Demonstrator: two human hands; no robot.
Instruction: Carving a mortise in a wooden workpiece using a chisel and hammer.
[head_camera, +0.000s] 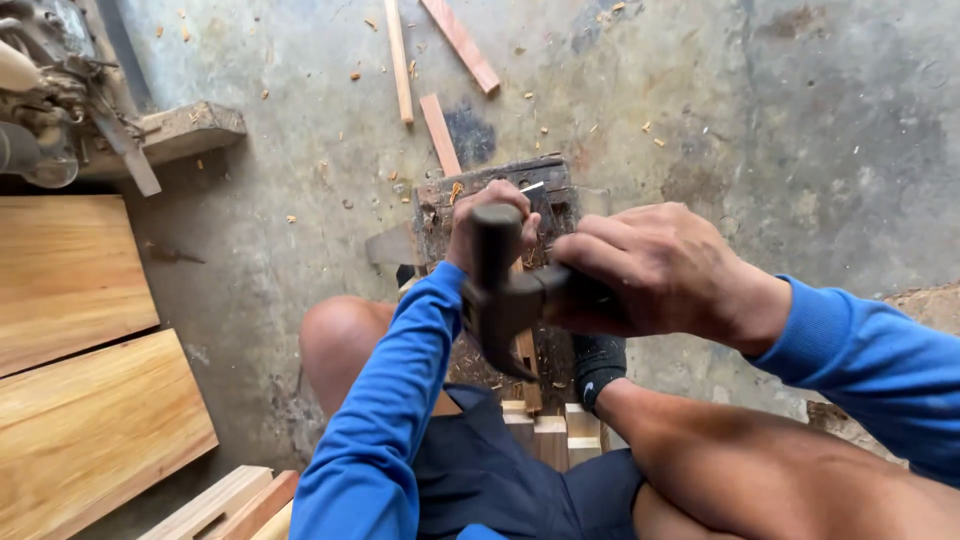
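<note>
My right hand grips the handle of a dark claw hammer, whose head is raised in front of my left hand. My left hand is closed around a small piece held on a dark, worn wooden block on the concrete floor; what it holds is mostly hidden behind the hammer head, with only a thin pale tip showing. A wooden strip runs from the block toward my lap. Both arms wear blue sleeves. My bare knees frame the block.
Two wide light wooden boards lie at the left. Loose wooden strips and chips scatter the floor beyond the block. A machine sits at the top left on a plank. Short wood blocks rest near my lap.
</note>
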